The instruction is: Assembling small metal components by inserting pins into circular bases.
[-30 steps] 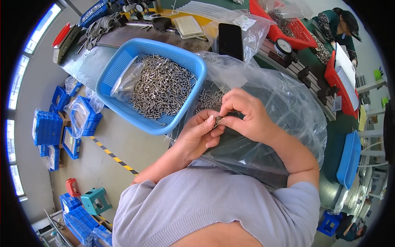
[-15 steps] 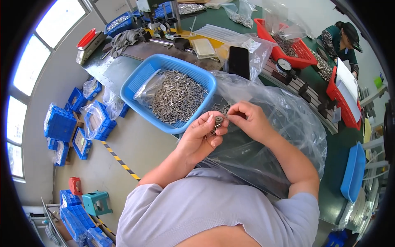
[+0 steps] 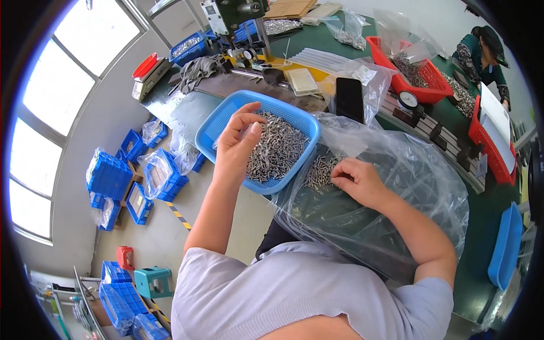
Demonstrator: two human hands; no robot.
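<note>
My left hand (image 3: 233, 148) is raised over the left part of a blue plastic basket (image 3: 211, 126). Its fingers curl toward the thumb, and whatever lies inside them is hidden. Small metal pins (image 3: 276, 148) fill much of the basket. Right of it, a smaller heap of loose pins (image 3: 318, 173) lies on clear plastic sheeting (image 3: 408, 195). At the heap's right edge is my right hand (image 3: 361, 182), with thumb and fingers drawn together in a pinch. Anything between those fingertips is too small to make out.
Behind the sheeting lies a black phone (image 3: 349, 99). A dial gauge (image 3: 407, 101) sits on a metal rail to the right. Red baskets (image 3: 422, 90) stand farther back, near a person (image 3: 481, 62) at work. Blue crates (image 3: 107, 174) are stacked on the floor at left.
My left hand has moved from beside my right hand up and left over the basket; the round metal part in it no longer shows. My right hand has come down beside the pin heap.
</note>
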